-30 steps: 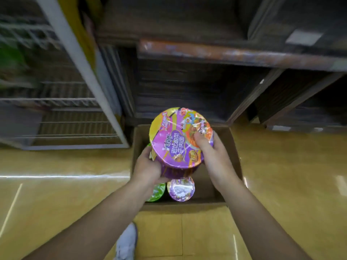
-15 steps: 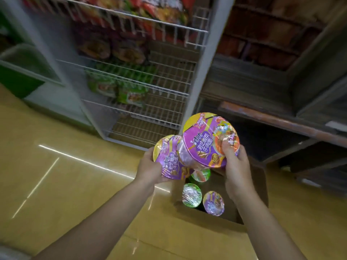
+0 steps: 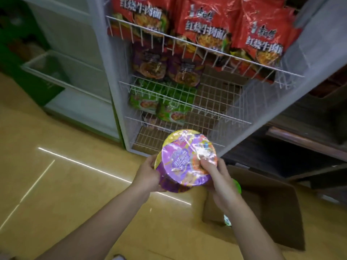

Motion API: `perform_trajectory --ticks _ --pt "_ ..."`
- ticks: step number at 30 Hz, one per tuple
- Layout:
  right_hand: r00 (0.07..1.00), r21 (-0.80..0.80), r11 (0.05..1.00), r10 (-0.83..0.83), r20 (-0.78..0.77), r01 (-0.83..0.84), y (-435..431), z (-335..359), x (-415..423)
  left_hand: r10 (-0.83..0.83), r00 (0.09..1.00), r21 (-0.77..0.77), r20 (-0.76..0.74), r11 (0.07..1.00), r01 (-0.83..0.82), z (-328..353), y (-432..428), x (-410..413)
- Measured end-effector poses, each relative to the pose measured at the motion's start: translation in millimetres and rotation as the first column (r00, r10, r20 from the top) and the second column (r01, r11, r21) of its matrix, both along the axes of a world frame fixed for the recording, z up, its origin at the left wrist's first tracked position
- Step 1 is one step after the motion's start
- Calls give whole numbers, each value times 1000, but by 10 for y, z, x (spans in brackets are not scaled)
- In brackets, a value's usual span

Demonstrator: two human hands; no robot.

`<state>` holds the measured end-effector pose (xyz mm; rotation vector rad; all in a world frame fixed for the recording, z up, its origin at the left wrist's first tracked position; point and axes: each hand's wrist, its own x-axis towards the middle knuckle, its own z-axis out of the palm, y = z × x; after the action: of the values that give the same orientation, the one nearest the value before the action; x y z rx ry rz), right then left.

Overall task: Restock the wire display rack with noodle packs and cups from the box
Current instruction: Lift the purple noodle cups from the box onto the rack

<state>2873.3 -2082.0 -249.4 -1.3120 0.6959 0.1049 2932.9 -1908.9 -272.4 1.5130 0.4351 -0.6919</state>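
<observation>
Two purple noodle cups sit one behind the other in front of the white wire rack. My right hand grips the front purple cup, thumb on its shiny lid. My left hand holds the rear purple cup from the left; only its yellow lid rim and purple side show. The rack holds red packs on top, dark purple packs below, then green packs. Its bottom shelf shows bare wire. The cardboard box stands at lower right with a green cup peeking out.
A white and green cabinet stands left of the rack. Dark wooden shelving fills the right side behind the box. The floor is glossy yellow tile with light streaks.
Both hands lifted the two purple cups out of the box and carried them left toward the rack. The view swung up, bringing the stocked shelves into sight.
</observation>
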Motion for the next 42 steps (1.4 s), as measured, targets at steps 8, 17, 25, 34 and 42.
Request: perform_trajectory --ticks 8,17,25,34,42 --pt "976 79 981 185 -111 -177 -52 -634 400 -205 979 98 -6 974 204 -527 155 511" --pt "987 215 971 127 -94 -104 -246 -1441 881 -144 987 193 -66 969 155 -1130 -191 1053" --pt "970 213 961 207 -126 -178 -191 -2594 1401 -223 961 204 -165 945 255 -2153 -137 1526" --pt "972 86 982 177 -153 -165 -157 -4263 2375 -281 960 185 -19 942 279 -3834 -142 2417" --pt "968 -7 970 241 -69 -242 -351 -4585 2867 -253 962 270 104 938 218 -4539 -222 2898"
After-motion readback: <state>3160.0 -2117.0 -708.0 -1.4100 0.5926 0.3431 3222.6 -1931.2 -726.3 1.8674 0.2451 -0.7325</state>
